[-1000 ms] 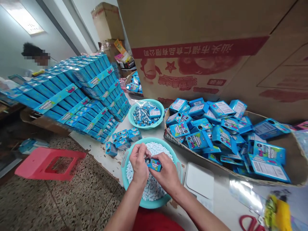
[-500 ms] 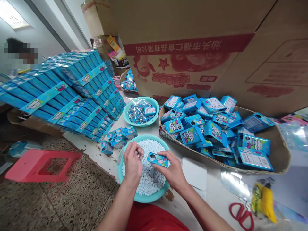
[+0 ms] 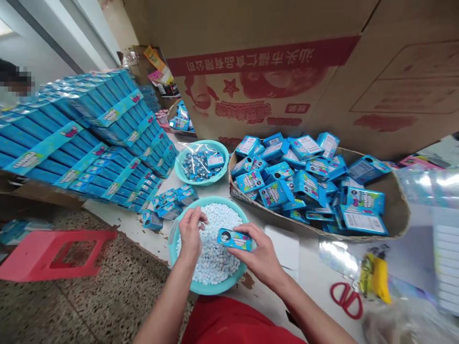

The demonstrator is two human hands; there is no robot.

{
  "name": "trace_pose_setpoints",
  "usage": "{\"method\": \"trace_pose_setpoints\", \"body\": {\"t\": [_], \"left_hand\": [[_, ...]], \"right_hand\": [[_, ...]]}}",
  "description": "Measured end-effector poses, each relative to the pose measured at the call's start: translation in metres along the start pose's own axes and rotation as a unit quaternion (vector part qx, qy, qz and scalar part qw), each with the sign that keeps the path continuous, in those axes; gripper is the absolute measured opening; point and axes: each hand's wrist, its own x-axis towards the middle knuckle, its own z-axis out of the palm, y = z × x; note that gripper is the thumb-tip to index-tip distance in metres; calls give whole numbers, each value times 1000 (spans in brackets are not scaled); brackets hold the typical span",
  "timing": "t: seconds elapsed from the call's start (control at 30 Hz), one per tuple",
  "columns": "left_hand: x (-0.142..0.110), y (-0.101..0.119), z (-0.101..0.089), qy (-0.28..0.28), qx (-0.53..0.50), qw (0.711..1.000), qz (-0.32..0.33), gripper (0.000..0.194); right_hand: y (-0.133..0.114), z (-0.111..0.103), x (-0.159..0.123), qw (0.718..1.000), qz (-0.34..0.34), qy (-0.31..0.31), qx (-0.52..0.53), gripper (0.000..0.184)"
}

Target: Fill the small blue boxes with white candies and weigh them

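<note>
Over the basin [image 3: 215,289], the right hand [image 3: 265,258] edge-pinches a box [image 3: 241,241], sensibly: likely light, crushable card. The left hand's [image 3: 191,235] fingers curl, contents unclear.

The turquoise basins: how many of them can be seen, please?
2: the near basin, under the left hand, and the far basin, left of the open carton.
</note>
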Motion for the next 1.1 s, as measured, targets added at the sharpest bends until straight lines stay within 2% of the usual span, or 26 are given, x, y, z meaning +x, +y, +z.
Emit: {"method": "trace_pose_setpoints", "body": {"t": [0.07,0.13,0.2,0.27,0.33,0.43,0.5,0.6,0.7,0.77,0.83,0.9,0.97,1.03,1.1], "left_hand": [[8,-27,-9,-80,157,984,30,29],[10,-54,-14,-151,280,946,60,29],[6,-73,-14,-179,369,908,90,35],[-2,-80,-11,-183,455,864,117,41],[-10,-79,-7,-185,533,815,134,49],[-16,-71,-1,-186,602,763,142,62],[-17,-69,1,-184,623,746,145,63],[-16,-69,4,-173,636,737,150,58],[-12,-70,5,-163,636,738,159,51],[-7,-72,5,-158,634,738,168,48],[-2,-73,4,-158,635,736,175,45],[3,-76,3,-158,639,731,178,42],[6,-78,3,-158,643,727,180,40],[8,-80,4,-155,648,723,182,37],[10,-79,5,-149,650,725,172,34]], "right_hand": [[2,-29,-17,999,9,27,-19,28],[13,-56,-34,995,27,67,-71,27],[35,-76,-50,986,47,107,-122,27],[65,-85,-61,976,63,139,-154,27],[94,-86,-69,970,75,163,-167,29],[120,-82,-77,964,83,179,-180,32],[122,-82,-79,960,67,178,-206,38],[104,-95,-70,946,5,186,-265,47],[81,-124,-37,915,-72,240,-315,42],[74,-149,-4,896,-94,258,-349,38],[75,-173,30,900,-84,216,-369,41],[82,-192,58,914,-74,77,-392,54],[90,-202,76,901,-51,-35,-429,67],[96,-204,85,885,-27,-79,-458,75],[99,-201,87,879,-11,-72,-471,74]]}}
